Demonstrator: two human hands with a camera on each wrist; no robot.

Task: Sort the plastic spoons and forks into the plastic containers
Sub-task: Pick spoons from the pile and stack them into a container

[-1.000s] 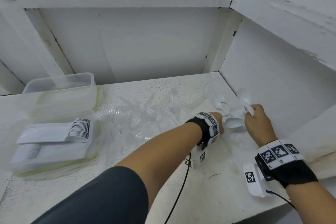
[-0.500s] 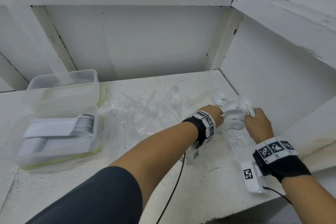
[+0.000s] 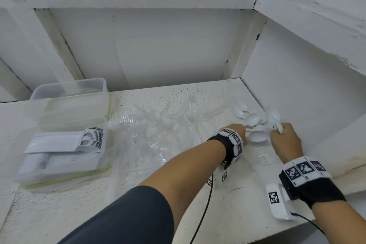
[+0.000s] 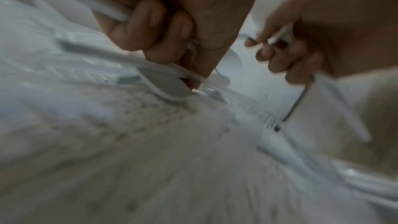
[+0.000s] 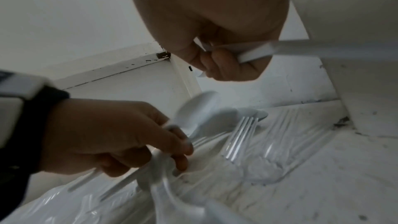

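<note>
Near the shelf's [image 3: 178,204] right edge, both hands grip white spoons [image 3: 255,119]: left hand [image 4: 163,28] blurred, right hand's [image 3: 285,140] fingers hidden overhead.

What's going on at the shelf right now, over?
Right hand grips a bunch of white spoons. Left hand pinches another spoon from the pile. Clear forks lie loose on plastic wrap; nearer container holds stacked spoons. Nothing blocking.
</note>
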